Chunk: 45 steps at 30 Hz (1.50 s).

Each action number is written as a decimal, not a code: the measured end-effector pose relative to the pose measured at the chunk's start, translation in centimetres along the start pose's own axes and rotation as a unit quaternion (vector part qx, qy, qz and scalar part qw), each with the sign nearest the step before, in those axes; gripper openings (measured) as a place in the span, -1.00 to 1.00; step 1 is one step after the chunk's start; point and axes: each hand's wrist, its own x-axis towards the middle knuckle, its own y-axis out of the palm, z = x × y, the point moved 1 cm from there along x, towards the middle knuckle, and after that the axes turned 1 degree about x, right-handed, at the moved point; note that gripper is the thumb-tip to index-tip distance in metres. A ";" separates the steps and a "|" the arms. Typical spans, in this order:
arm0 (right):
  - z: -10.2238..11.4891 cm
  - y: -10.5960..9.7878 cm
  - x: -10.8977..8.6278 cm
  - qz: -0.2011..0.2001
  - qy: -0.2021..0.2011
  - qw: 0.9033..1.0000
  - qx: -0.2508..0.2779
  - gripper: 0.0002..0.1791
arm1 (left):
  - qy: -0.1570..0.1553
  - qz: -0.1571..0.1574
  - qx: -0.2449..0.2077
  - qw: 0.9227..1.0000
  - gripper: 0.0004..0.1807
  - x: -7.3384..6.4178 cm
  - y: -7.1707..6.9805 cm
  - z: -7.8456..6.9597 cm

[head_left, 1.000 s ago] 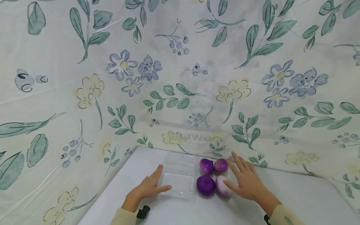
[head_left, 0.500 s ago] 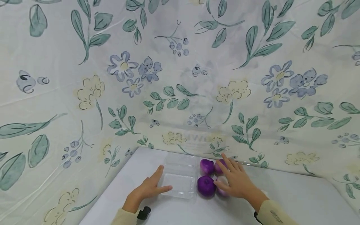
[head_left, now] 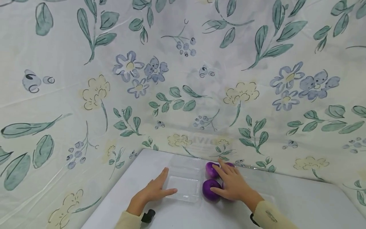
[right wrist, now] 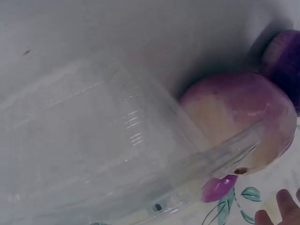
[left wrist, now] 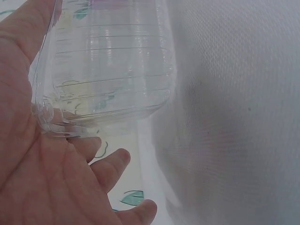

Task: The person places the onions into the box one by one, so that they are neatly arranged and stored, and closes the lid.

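In the head view, my left hand (head_left: 152,190) rests at the left edge of a clear plastic container (head_left: 185,187) lying open on the table. Its thumb and fingers are spread, and the left wrist view shows the palm against the container (left wrist: 112,61). My right hand (head_left: 233,186) lies over a cluster of round purple onion-like vegetables, fingers extended. The front dark purple one (head_left: 210,190) and the back left one (head_left: 211,169) show beside the fingers; the two on the right are mostly covered. In the right wrist view, a pinkish-white one (right wrist: 243,103) sits behind clear plastic.
A second clear plastic container (head_left: 267,179) lies to the right, partly behind my right forearm; the right wrist view shows that container (right wrist: 93,136) close up. The white table (head_left: 311,203) meets a floral cloth backdrop (head_left: 183,124) along its far edge.
My right hand has moved left across the vegetables, covering the right-hand pair and uncovering the second container on the right. The left hand keeps its place at its container; the head view has shifted slightly.
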 end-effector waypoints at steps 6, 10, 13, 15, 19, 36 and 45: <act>0.5 0.1 0.6 0.002 0.012 0.998 0.056 0.00 | -0.001 0.001 -0.004 1.000 0.17 0.1 0.0 0.0; 0.9 0.1 0.8 0.017 0.035 0.994 0.100 0.01 | -0.003 0.000 -0.006 1.000 0.17 0.2 0.2 0.0; 1.1 0.4 0.9 0.031 0.047 0.989 0.139 -0.01 | -0.006 0.001 -0.008 1.000 0.18 0.3 0.4 0.0; 1.1 0.7 1.0 0.038 0.047 0.985 0.161 -0.03 | -0.007 0.001 -0.011 1.000 0.18 0.1 0.4 0.0; 1.2 1.3 1.3 0.045 0.035 0.983 0.177 -0.05 | -0.003 0.000 -0.014 1.000 0.18 -0.1 0.2 -0.3; 1.7 3.0 1.8 0.105 0.013 0.992 0.075 -0.13 | 0.000 0.001 -0.014 1.000 0.17 -0.1 0.3 -0.1; 2.5 3.6 2.1 0.121 -0.018 0.992 -0.029 -0.06 | -0.002 -0.002 -0.013 1.000 0.18 -0.2 0.0 -0.1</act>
